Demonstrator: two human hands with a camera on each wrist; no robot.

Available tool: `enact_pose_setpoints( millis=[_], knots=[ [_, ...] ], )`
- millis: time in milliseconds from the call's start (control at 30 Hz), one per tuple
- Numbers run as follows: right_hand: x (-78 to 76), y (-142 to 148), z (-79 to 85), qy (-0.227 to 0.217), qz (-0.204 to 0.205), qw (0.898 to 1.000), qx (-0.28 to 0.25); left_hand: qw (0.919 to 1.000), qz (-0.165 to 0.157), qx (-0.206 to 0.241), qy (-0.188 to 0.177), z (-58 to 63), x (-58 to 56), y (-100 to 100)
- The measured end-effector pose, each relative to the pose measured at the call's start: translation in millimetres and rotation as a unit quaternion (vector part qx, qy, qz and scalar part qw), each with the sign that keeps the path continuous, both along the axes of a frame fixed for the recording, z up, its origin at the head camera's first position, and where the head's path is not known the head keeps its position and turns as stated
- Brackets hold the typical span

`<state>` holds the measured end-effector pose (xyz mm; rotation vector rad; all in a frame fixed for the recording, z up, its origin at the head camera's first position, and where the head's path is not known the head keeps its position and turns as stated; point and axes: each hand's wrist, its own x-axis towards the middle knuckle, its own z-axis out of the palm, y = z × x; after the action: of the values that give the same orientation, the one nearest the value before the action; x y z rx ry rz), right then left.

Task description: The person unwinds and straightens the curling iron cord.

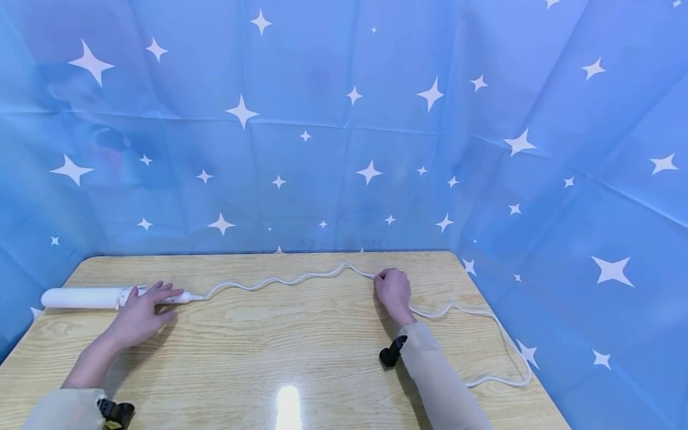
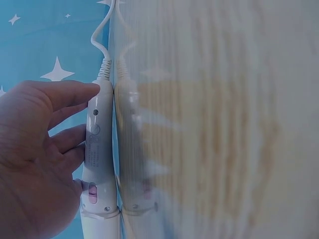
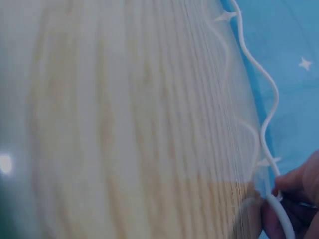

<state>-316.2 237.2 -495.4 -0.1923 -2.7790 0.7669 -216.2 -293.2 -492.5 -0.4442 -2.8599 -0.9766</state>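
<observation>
A long white hair styling iron (image 1: 80,298) lies along the far left of the wooden table, its thick barrel pointing left. My left hand (image 1: 141,315) rests at its handle (image 2: 99,134), fingers spread and fairly straight, fingertips against the side. The left wrist view shows a small pink switch (image 2: 92,194) on that handle. From the handle's right end a white cord (image 1: 301,279) runs in waves across the back of the table. At the back right, my right hand (image 1: 395,294) pinches this cord between thumb and fingers, low over the tabletop.
Past my right hand, the cord's remaining length (image 1: 529,367) bends along the table's right edge and passes behind my right sleeve (image 1: 443,379). A blue star-printed cloth (image 1: 301,149) hangs behind the wooden table (image 1: 258,352) and along its sides.
</observation>
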Motion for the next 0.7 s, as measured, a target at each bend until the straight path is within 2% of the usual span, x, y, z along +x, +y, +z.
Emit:
enact_pose_setpoints(
  millis=[333,533,700],
  knots=[
    [-4.4,2,-3.1,-0.013,-0.027,0.998,-0.046,1.0,0.0,0.002,0.0,-0.4,2.5,1],
    [-6.5,8,-5.6,0.011,-0.045,0.996,-0.07,1.0,0.002,0.001,-0.003,-0.6,1.8,1],
    [-9.5,11,-5.5,0.032,-0.076,0.993,-0.09,1.0,0.003,-0.003,-0.001,-0.5,1.1,2]
  ],
)
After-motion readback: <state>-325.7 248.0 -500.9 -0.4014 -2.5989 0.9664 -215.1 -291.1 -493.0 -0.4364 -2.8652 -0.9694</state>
